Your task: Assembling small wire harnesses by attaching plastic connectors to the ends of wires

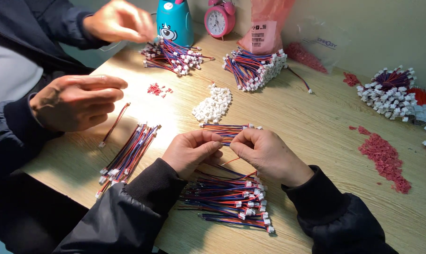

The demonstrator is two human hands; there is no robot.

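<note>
On the wooden table (307,122), a co-worker's hands (76,101) rest left of a white connector pile (214,105), and wire bundles (255,68) lie beyond that pile. Just this side of the pile, the left hand (192,150) and right hand (267,153) meet, fingers pressed together, pinching one thin wire (226,139) between them. Below the hands lies a loose wire heap (232,202).

A pink alarm clock (219,19) and a teal cartoon-faced container (174,21) stand at the bench's (316,117) far edge, beside a pink plastic bag (265,23); red scraps (384,160) lie scattered right.
</note>
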